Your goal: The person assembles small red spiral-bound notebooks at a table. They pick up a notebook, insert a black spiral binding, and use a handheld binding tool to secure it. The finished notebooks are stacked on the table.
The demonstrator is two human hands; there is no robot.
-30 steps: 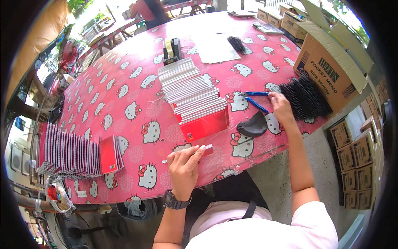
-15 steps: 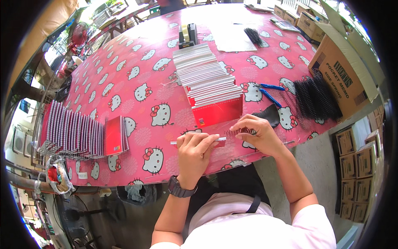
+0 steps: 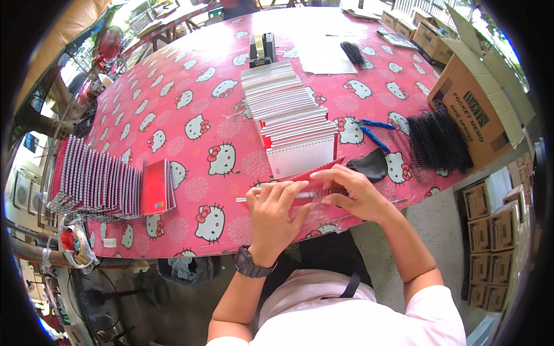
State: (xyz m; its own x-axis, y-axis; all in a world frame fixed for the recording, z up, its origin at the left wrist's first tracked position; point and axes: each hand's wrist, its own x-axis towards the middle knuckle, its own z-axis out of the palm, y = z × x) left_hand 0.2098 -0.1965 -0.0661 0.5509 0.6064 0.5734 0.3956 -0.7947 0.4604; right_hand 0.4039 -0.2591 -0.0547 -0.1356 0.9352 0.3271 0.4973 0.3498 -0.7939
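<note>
My left hand [image 3: 274,206], a dark watch on its wrist, holds a small red-covered memo pad [image 3: 301,202] near the table's front edge. Its fingers lie over the pad's edge, and the thumb stands a little apart. My right hand [image 3: 353,193] pinches a dark spring coil [image 3: 332,192], which lies along the right part of the pad's edge. Whether the coil passes through the holes cannot be made out. Just beyond my hands is a long row of unbound memo pads [image 3: 297,118]. A white ruled page faces me at its front, with a red cover [image 3: 330,167] folded down.
Bound red notebooks [image 3: 101,179] stand at the left. Blue-handled pliers [image 3: 376,137], a black pouch-like piece [image 3: 369,166] and a pile of black coils [image 3: 438,141] lie right, beside an open carton [image 3: 476,104]. A tape dispenser [image 3: 262,49] and white paper [image 3: 323,55] are farther back.
My right hand has brought the coil left to the pad's edge. My left thumb has spread away. At the row's front, a ruled page now shows where a red cover did.
</note>
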